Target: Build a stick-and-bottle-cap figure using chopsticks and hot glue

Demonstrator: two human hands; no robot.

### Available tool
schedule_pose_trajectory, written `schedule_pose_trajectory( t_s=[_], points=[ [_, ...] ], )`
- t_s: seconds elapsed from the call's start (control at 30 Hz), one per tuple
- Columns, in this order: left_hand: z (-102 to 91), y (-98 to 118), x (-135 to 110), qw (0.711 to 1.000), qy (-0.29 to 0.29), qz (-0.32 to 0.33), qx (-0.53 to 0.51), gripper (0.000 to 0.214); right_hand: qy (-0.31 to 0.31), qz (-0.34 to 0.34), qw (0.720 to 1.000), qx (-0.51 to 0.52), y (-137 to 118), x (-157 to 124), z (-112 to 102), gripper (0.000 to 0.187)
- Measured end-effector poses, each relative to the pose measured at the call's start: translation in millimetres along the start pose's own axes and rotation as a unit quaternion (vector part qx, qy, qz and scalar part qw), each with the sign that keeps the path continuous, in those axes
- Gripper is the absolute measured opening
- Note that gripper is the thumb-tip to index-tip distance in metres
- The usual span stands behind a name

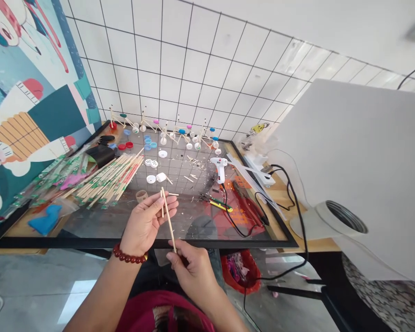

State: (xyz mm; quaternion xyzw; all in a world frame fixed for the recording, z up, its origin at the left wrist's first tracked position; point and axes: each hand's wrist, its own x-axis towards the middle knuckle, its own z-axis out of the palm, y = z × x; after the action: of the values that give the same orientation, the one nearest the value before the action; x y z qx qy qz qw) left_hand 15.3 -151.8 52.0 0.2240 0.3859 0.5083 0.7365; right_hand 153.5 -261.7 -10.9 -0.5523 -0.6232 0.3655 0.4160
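My left hand (147, 217), with a red bead bracelet at its wrist, pinches a short wooden stick (162, 206) between thumb and fingers. A longer wooden stick, like a chopstick (169, 220), lies alongside it, its upper end near the left thumb. The lower end of that chopstick is held between thumb and fingers of my right hand (191, 260), just below the table's front edge. Beyond the left hand stand a small brown ring (141, 196) and white bottle caps (151, 179).
Wrapped chopsticks (115, 177) are piled at left, near a blue piece (45, 220). A white glue gun (220, 169), pliers (251, 201) and a yellow cutter (221, 205) lie at right. Small stick-and-cap models (181, 133) line the back. A red-lined bin (241, 272) is below.
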Motion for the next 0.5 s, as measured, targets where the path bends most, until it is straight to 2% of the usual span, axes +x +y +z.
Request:
schedule_pose_trajectory(
  t_s=[0.13,0.3,0.5],
  points=[
    [3.3,-1.6,-3.2,1.000,0.000,0.026,-0.018,0.024,-0.005,0.016,1.000,-0.020,-0.1,-2.5,1.1,0.025],
    [8.4,-2.0,-5.5,0.999,0.013,0.012,-0.031,0.020,-0.008,0.020,0.999,-0.027,2.5,-1.4,2.7,0.028],
    [12.3,-1.5,-3.3,0.999,0.024,0.005,-0.021,0.016,-0.022,0.012,0.998,-0.051,0.0,-2.1,-0.1,0.018]
  ],
)
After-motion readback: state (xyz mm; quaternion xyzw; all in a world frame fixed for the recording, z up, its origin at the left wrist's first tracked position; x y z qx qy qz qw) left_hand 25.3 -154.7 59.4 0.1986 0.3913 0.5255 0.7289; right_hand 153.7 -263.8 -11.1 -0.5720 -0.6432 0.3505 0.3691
